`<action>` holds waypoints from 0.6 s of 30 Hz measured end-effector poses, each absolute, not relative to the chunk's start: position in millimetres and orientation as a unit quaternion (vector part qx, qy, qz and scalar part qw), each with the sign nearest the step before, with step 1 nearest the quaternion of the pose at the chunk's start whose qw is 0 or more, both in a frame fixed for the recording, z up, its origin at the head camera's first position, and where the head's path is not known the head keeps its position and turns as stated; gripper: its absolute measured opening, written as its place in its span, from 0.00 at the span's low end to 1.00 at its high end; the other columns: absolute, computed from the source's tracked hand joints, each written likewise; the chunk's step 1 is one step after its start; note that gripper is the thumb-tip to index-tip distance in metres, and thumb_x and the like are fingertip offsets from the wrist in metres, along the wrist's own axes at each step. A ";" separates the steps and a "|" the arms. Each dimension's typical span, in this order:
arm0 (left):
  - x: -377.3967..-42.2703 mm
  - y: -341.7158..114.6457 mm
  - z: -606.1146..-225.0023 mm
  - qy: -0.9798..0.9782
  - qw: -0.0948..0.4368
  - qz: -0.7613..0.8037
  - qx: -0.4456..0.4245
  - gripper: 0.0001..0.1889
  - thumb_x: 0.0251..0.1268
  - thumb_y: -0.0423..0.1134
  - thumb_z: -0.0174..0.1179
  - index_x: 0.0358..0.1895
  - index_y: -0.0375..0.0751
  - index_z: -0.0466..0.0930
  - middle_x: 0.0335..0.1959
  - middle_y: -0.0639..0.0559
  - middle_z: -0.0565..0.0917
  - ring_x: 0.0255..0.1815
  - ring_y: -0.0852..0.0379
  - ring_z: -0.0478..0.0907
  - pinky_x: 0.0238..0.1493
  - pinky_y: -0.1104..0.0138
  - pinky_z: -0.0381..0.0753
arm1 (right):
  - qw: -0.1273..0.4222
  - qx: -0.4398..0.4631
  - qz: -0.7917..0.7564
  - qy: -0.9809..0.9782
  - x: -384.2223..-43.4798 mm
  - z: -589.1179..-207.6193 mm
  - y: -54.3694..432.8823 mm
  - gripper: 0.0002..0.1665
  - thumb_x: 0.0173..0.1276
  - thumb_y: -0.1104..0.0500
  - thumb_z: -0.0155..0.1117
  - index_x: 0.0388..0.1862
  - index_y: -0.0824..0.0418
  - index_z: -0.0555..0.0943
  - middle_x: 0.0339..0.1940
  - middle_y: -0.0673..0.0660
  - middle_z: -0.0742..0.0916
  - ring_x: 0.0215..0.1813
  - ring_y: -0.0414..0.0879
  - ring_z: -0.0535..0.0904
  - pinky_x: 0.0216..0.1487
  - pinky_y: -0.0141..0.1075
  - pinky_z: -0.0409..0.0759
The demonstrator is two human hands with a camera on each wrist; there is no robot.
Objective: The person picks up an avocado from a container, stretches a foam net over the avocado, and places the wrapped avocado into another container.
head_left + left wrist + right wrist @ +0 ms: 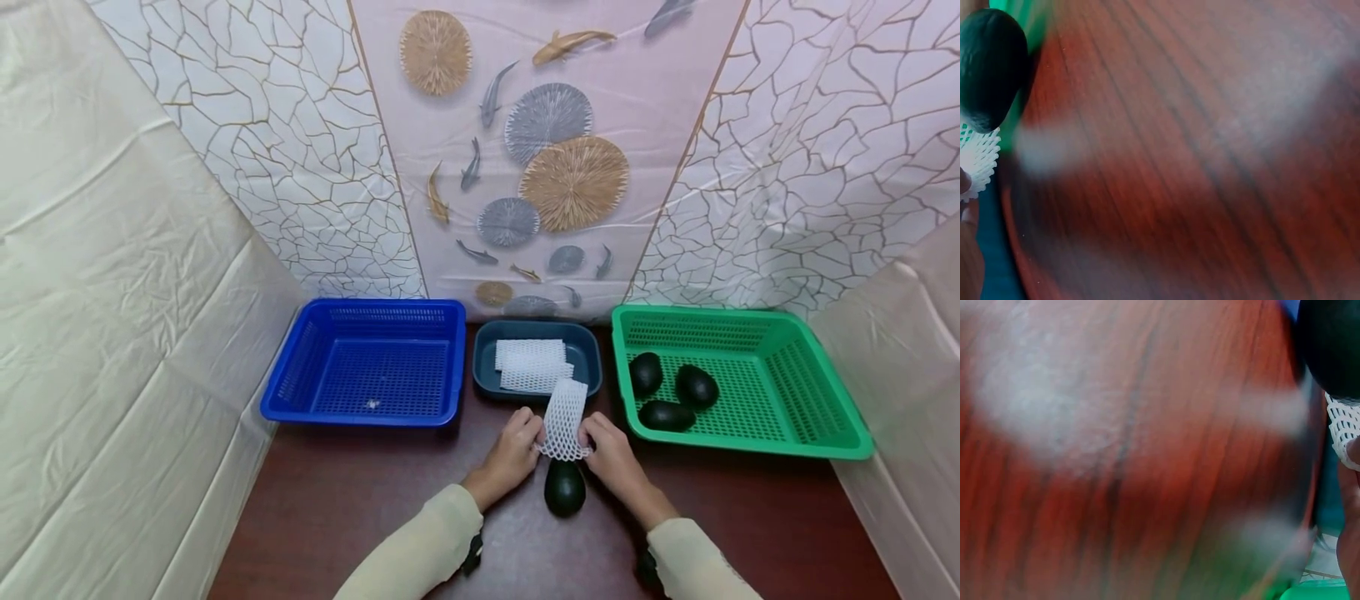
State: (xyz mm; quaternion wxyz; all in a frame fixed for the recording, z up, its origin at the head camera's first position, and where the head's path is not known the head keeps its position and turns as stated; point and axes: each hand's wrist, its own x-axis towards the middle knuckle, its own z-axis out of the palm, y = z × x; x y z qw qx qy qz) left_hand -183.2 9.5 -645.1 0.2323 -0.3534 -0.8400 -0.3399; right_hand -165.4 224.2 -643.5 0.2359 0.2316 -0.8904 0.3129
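A white foam net sleeve (564,421) is stretched between both hands, its open end spread wide at the near side. My left hand (516,443) pinches one edge of that opening, and my right hand (609,450) pinches the opposite edge. Right at the opening lies a dark green avocado (565,490), its far end overlapped by the net's rim. In the left wrist view the avocado (990,69) sits against the net's edge (982,159). The right wrist view shows the avocado (1332,347) beside the net (1344,422), with part of the right hand (1350,519) at the frame's edge.
Behind the hands, a dark teal tray (483,379) holds more white foam nets (532,365). To the left stands a blue basket (360,417) with a small pale bit inside. A green basket (750,446) on the right holds three avocados (696,387). All rest on a brown wooden table (315,500).
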 end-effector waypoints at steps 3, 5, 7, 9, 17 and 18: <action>-181.2 9.7 -649.4 -0.848 0.225 -0.333 -0.347 0.17 0.38 0.15 0.62 0.28 0.41 0.74 0.30 0.53 0.68 0.33 0.59 0.69 0.35 0.74 0.71 | 0.236 0.230 0.313 -0.891 -164.0 -647.8 225.6 0.27 0.33 0.86 0.61 0.24 0.57 0.71 0.28 0.48 0.72 0.31 0.37 0.67 0.31 0.24 0.67; -179.9 9.5 -651.8 -0.852 0.220 -0.331 -0.341 0.17 0.40 0.16 0.63 0.28 0.41 0.74 0.31 0.53 0.69 0.33 0.59 0.70 0.35 0.74 0.72 | 0.235 0.230 0.317 -0.890 -162.8 -650.1 226.3 0.27 0.33 0.86 0.63 0.24 0.58 0.72 0.28 0.49 0.73 0.31 0.37 0.69 0.32 0.24 0.67; -178.5 9.2 -653.2 -0.857 0.212 -0.328 -0.335 0.16 0.42 0.17 0.64 0.29 0.42 0.74 0.31 0.53 0.69 0.33 0.60 0.70 0.35 0.75 0.72 | 0.233 0.232 0.321 -0.888 -161.6 -651.7 227.3 0.26 0.33 0.86 0.64 0.25 0.58 0.73 0.28 0.50 0.74 0.31 0.39 0.70 0.32 0.24 0.68; -177.1 8.7 -653.6 -0.862 0.201 -0.329 -0.331 0.16 0.45 0.18 0.65 0.30 0.43 0.75 0.32 0.53 0.70 0.33 0.60 0.71 0.35 0.76 0.72 | 0.229 0.236 0.331 -0.885 -160.3 -653.1 228.6 0.26 0.33 0.86 0.65 0.25 0.59 0.74 0.29 0.51 0.75 0.32 0.40 0.72 0.33 0.24 0.68; -169.5 4.6 -651.0 -0.868 0.155 -0.337 -0.330 0.14 0.50 0.21 0.66 0.34 0.43 0.76 0.34 0.55 0.71 0.33 0.64 0.71 0.35 0.79 0.70 | 0.203 0.260 0.361 -0.872 -154.6 -652.9 235.5 0.26 0.37 0.84 0.67 0.30 0.58 0.76 0.34 0.50 0.78 0.36 0.39 0.75 0.36 0.23 0.71; -168.4 4.1 -650.6 -0.867 0.151 -0.339 -0.332 0.14 0.50 0.22 0.67 0.35 0.43 0.76 0.34 0.55 0.71 0.33 0.64 0.71 0.35 0.80 0.70 | 0.200 0.262 0.361 -0.873 -153.7 -652.6 236.4 0.25 0.38 0.83 0.68 0.31 0.59 0.77 0.34 0.51 0.79 0.37 0.39 0.76 0.36 0.23 0.71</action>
